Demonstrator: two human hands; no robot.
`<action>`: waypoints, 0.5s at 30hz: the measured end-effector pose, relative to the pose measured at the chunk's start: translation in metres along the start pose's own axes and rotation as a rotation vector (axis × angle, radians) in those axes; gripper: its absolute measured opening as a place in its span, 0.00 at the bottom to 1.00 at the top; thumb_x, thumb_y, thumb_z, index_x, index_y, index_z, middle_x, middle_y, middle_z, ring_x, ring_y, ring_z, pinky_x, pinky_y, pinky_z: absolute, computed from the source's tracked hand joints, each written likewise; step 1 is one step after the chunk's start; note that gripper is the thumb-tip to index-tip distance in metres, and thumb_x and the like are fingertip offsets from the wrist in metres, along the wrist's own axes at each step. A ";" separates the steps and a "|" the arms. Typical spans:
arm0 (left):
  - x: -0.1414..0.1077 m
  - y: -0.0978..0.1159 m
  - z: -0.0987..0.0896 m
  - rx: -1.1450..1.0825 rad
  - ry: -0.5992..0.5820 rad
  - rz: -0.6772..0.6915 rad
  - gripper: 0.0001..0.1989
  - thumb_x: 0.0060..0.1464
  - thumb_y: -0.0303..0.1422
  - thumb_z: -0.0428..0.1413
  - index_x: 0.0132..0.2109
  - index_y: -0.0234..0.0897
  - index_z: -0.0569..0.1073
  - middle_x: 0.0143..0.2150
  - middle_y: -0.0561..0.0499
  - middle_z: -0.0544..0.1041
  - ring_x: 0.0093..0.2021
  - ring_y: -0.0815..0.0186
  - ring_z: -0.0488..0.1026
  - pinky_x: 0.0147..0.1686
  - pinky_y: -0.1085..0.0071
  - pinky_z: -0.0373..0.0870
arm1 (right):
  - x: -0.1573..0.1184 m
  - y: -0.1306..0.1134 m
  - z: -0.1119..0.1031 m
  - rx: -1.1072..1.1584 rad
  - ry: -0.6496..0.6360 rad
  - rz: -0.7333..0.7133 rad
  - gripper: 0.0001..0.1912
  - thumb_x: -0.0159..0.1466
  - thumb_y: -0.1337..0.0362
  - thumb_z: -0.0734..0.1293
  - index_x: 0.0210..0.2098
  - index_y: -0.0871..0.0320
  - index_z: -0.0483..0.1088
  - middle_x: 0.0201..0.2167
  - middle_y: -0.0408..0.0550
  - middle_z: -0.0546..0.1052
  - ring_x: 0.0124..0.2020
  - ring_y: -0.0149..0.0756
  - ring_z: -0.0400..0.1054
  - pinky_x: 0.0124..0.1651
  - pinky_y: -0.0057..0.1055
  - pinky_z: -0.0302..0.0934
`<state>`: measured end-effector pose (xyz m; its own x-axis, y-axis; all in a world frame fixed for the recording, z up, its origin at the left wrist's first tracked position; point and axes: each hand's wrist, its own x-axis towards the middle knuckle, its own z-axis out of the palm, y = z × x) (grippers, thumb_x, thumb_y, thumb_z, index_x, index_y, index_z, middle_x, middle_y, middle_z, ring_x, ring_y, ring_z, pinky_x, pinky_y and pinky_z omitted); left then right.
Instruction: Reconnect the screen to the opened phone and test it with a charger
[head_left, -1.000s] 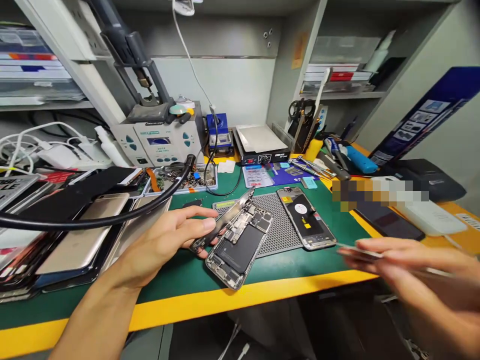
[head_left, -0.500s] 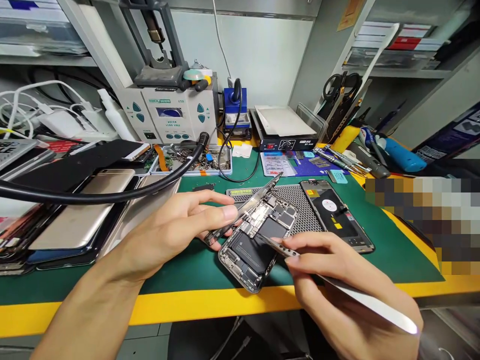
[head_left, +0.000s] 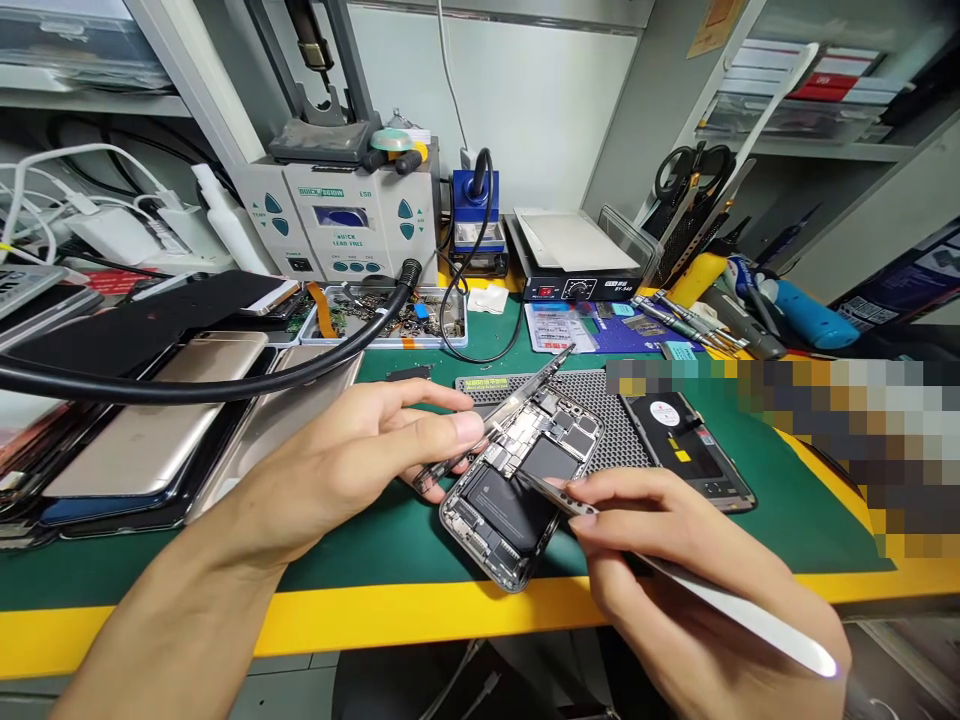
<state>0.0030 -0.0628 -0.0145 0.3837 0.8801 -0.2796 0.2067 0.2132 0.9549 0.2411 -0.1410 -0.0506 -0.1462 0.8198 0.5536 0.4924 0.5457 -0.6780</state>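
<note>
An opened phone (head_left: 517, 500) lies with its battery and boards exposed, its upper end over a perforated grey mat (head_left: 611, 430). My left hand (head_left: 390, 430) grips the phone screen (head_left: 517, 400) between thumb and fingers, tilted up along the phone's left side and seen almost edge-on. My right hand (head_left: 660, 560) holds metal tweezers (head_left: 574, 502) like a pen. Their tips reach the connector area just above the battery; whether they pinch anything is too small to tell.
Another phone panel (head_left: 686, 440) lies on the right, partly pixelated. Stacked phones (head_left: 157, 420) stand at left beneath a thick black hose (head_left: 300, 393). Behind are a parts tray (head_left: 360, 335), a hot-air station (head_left: 345, 225), a black control box (head_left: 585, 285) and screwdrivers (head_left: 690, 325).
The camera view has shifted slightly. Both hands keep their grips, and the tweezer tips stay at nearly the same place inside the phone.
</note>
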 end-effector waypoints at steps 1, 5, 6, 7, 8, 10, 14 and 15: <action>0.000 0.000 0.000 0.011 0.000 0.001 0.21 0.53 0.49 0.64 0.49 0.42 0.78 0.40 0.53 0.82 0.38 0.65 0.75 0.34 0.74 0.73 | 0.000 0.000 0.000 -0.003 -0.009 -0.002 0.12 0.61 0.76 0.68 0.40 0.55 0.77 0.43 0.46 0.80 0.46 0.30 0.77 0.48 0.21 0.71; 0.000 -0.003 -0.002 0.015 -0.027 0.004 0.22 0.55 0.49 0.62 0.51 0.43 0.77 0.39 0.52 0.81 0.39 0.62 0.75 0.36 0.71 0.74 | -0.001 -0.001 -0.001 -0.005 -0.038 -0.030 0.13 0.61 0.77 0.68 0.41 0.56 0.77 0.44 0.48 0.79 0.47 0.31 0.77 0.49 0.20 0.71; 0.000 -0.005 -0.003 0.007 -0.035 0.000 0.22 0.55 0.49 0.62 0.52 0.43 0.77 0.40 0.51 0.81 0.39 0.62 0.75 0.36 0.71 0.74 | -0.001 -0.002 -0.001 -0.001 -0.042 -0.038 0.14 0.61 0.78 0.68 0.42 0.56 0.77 0.45 0.48 0.80 0.48 0.31 0.77 0.49 0.20 0.71; 0.000 -0.006 -0.004 0.000 -0.042 -0.007 0.22 0.56 0.49 0.61 0.53 0.43 0.77 0.40 0.51 0.81 0.39 0.62 0.75 0.37 0.70 0.74 | -0.001 -0.002 -0.002 0.002 -0.047 -0.043 0.14 0.61 0.78 0.68 0.42 0.56 0.77 0.45 0.49 0.80 0.48 0.31 0.77 0.49 0.20 0.71; 0.000 -0.007 -0.004 -0.006 -0.048 -0.010 0.22 0.56 0.49 0.61 0.53 0.43 0.76 0.40 0.51 0.81 0.38 0.63 0.75 0.37 0.70 0.74 | 0.000 -0.002 -0.002 0.005 -0.053 -0.044 0.14 0.61 0.78 0.68 0.43 0.56 0.77 0.46 0.49 0.80 0.49 0.32 0.77 0.49 0.20 0.71; 0.001 -0.008 -0.005 -0.008 -0.049 -0.014 0.22 0.56 0.48 0.61 0.53 0.42 0.76 0.40 0.51 0.81 0.38 0.63 0.75 0.37 0.70 0.74 | 0.000 -0.002 -0.003 0.001 -0.066 -0.041 0.15 0.61 0.78 0.68 0.44 0.56 0.77 0.47 0.50 0.80 0.50 0.34 0.77 0.50 0.21 0.71; 0.000 -0.008 -0.005 -0.002 -0.037 -0.009 0.21 0.57 0.47 0.61 0.54 0.43 0.76 0.40 0.52 0.81 0.36 0.64 0.75 0.37 0.70 0.74 | -0.003 -0.002 -0.005 -0.019 -0.080 -0.042 0.16 0.61 0.78 0.68 0.45 0.55 0.76 0.47 0.51 0.81 0.50 0.37 0.77 0.49 0.24 0.73; 0.000 -0.007 -0.005 0.006 -0.029 -0.005 0.20 0.57 0.47 0.61 0.54 0.44 0.76 0.40 0.52 0.81 0.37 0.64 0.75 0.37 0.70 0.75 | -0.003 -0.002 -0.005 -0.024 -0.079 -0.045 0.16 0.61 0.78 0.68 0.45 0.55 0.76 0.47 0.52 0.81 0.50 0.37 0.77 0.48 0.24 0.73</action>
<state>-0.0027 -0.0627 -0.0208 0.4082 0.8664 -0.2875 0.2146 0.2151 0.9527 0.2448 -0.1455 -0.0490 -0.2349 0.8064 0.5427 0.5045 0.5783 -0.6411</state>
